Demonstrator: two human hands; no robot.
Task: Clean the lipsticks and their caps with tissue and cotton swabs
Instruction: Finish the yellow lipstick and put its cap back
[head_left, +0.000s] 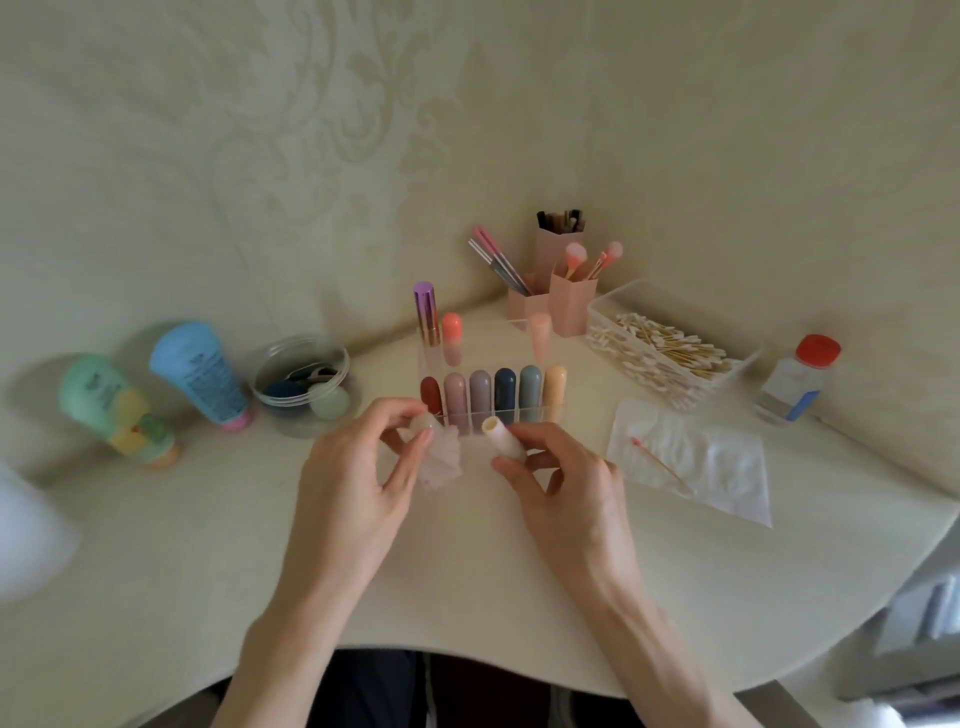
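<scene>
At frame centre the left hand (363, 478) pinches a crumpled tissue (439, 460); the right hand (561, 478) pinches a cream tube (501, 439), cap or body unclear. The tube sits just right of the tissue, not touching. Its long axis is tilted, open end up and left toward the tissue, so the left hand is nearer that mouth. Beyond, lipsticks (480, 387) stand racked. Print on the left squeeze tubes (200, 371) and the right bottle (795, 379) is unreadable.

Held both bare forearms out over the near edge of the table (467, 597), angled toward each other. Pinched a crumpled tissue (439, 460) with the left hand (358, 467), thumb and forefinger curled. Gripped a cream cap (501, 439) in the right hand (561, 478), fingertips curled round it, hands just apart.
</scene>
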